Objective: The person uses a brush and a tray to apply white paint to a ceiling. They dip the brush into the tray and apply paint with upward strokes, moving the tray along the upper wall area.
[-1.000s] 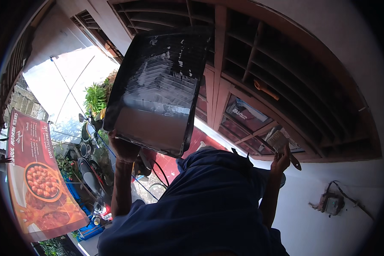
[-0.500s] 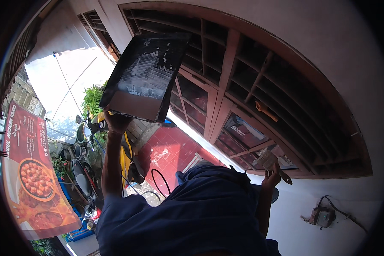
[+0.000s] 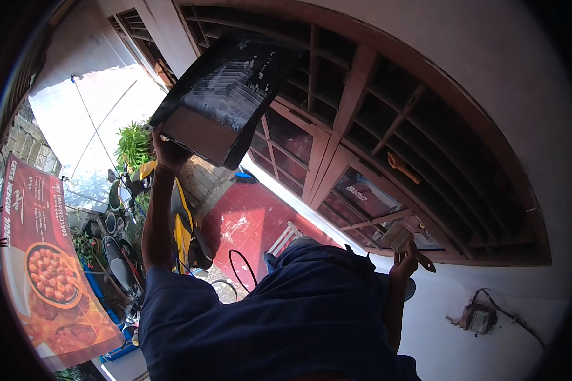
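My left hand point(image 3: 170, 152) is raised and closed on the lower left corner of a black paint tray point(image 3: 225, 95). Brown paint point(image 3: 203, 132) pools in the tray's lower end, and whitish smears cover its ridged slope. Down at the right, the fingers of my right hand point(image 3: 402, 263) are wrapped round a paintbrush point(image 3: 398, 237). Its pale bristles point up and left, while the brown handle end sticks out below the hand. The brush is well apart from the tray. Brown-framed windows point(image 3: 338, 95) with dark slats stand behind both hands.
An orange-brown object point(image 3: 402, 167) rests at the window slats. Below lies a red tiled floor point(image 3: 235, 216) with a white-railed object point(image 3: 286, 238). A yellow and black motorcycle point(image 3: 185, 222), plants point(image 3: 133, 146) and a hanging banner point(image 3: 51, 209) are at left. A meter box point(image 3: 481, 319) hangs on the white wall.
The paint tray has risen a little and turned clockwise, its far end shifting right. My left hand moved up with it. My right hand and the paintbrush stay nearly in place.
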Motion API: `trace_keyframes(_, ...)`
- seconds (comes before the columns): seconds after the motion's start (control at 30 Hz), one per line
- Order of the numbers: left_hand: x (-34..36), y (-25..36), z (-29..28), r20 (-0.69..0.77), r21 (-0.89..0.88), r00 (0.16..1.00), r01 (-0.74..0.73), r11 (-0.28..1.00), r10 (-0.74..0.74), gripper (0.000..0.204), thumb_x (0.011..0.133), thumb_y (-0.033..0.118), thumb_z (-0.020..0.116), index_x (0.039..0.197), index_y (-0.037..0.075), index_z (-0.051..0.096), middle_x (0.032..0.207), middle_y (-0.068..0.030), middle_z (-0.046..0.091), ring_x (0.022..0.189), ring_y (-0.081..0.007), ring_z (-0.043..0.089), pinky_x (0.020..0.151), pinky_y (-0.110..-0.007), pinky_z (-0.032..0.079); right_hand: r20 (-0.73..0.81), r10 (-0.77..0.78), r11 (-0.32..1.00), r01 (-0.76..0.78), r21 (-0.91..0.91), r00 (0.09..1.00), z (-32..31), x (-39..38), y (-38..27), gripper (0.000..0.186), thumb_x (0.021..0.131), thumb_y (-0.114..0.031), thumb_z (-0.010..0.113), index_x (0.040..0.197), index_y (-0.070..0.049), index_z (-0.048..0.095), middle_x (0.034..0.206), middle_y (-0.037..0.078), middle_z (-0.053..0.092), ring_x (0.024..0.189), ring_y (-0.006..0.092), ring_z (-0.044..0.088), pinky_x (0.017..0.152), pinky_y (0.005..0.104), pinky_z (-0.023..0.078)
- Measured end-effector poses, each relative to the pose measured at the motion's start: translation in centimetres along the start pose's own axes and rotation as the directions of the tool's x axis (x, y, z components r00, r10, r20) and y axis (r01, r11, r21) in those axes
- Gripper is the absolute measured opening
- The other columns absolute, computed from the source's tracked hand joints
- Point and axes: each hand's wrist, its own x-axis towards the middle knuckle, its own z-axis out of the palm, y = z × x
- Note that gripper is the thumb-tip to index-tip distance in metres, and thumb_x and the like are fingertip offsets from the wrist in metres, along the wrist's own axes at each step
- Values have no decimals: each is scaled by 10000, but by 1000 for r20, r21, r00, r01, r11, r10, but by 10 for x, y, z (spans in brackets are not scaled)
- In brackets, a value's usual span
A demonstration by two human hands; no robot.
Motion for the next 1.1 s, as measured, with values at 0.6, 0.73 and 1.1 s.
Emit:
trace_keyframes(0.6, 62, 50, 10, -22, 91, 999, -33, 995, 35, 760, 759, 589, 506, 1303, 64, 419, 1285, -111, 472, 1176, -275, 450, 998, -429, 343, 183, -181, 953, 219, -210, 966, -5, 8, 32, 446, 822, -222, 629, 1220, -54, 519, 1173, 65, 496, 1063, 215, 492, 862, 352, 443)
trace_keyframes(0.73, 71, 41, 10, -38, 131, 995, -92, 987, 97, 778, 749, 603, 507, 1308, 69, 416, 1284, -109, 471, 1170, -273, 455, 992, -433, 349, -6, 7, 1000, -7, -26, 1000, 31, -18, 9, 398, 815, -243, 643, 1174, -92, 565, 1126, 46, 515, 1019, 189, 500, 840, 332, 435)
trace_keyframes(1.1, 117, 40, 21, -16, 229, 997, -70, 971, 75, 738, 750, 619, 464, 1284, 112, 435, 1244, -138, 493, 1129, -290, 477, 862, -452, 454, 30, 5, 998, -3, -56, 1000, 38, -28, 14, 385, 831, -277, 632, 1172, -110, 565, 1099, 45, 526, 1003, 175, 509, 825, 308, 433)
